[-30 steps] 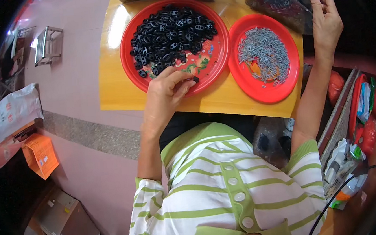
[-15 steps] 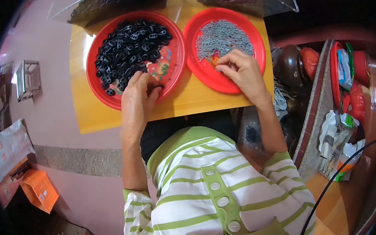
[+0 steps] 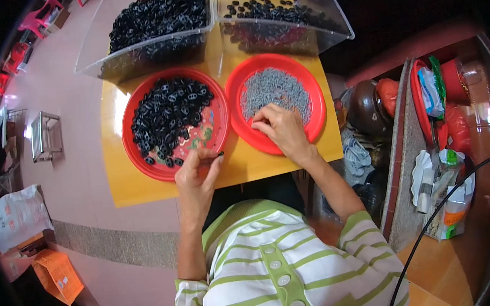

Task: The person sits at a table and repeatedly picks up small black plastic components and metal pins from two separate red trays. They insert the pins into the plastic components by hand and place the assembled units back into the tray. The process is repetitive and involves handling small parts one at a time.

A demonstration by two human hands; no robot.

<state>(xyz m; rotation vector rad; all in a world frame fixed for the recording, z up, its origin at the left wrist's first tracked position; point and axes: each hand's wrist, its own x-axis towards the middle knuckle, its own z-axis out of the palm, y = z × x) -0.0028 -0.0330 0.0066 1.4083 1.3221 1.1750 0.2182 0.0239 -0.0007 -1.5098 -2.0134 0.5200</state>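
Note:
My left hand (image 3: 196,177) is just off the near right rim of a red round tray (image 3: 224,133). Its thumb and forefinger pinch a small black oval plastic piece (image 3: 220,154). Many like pieces, black with two holes (image 3: 167,110), are heaped in that tray. Over the near part of a second red plate (image 3: 316,98) is my right hand (image 3: 283,130), thumb and fingertips pressed together. Whatever is between those fingertips is too small to make out. Small grey metal pieces, thin like screws or pins (image 3: 274,88), are piled on this plate beyond the hand.
Clear plastic bins (image 3: 153,48) holding more black pieces stand at the table's back. The yellow table (image 3: 121,180) ends just before my body. To the right are a brown jar (image 3: 366,104) and a stone-edged ledge (image 3: 399,169); a black cable (image 3: 434,216) crosses the lower right.
The view has tilted up, showing more of the bins. My left hand has drawn away from the black heap to the near rim, the black piece now plainly visible in its pinch.

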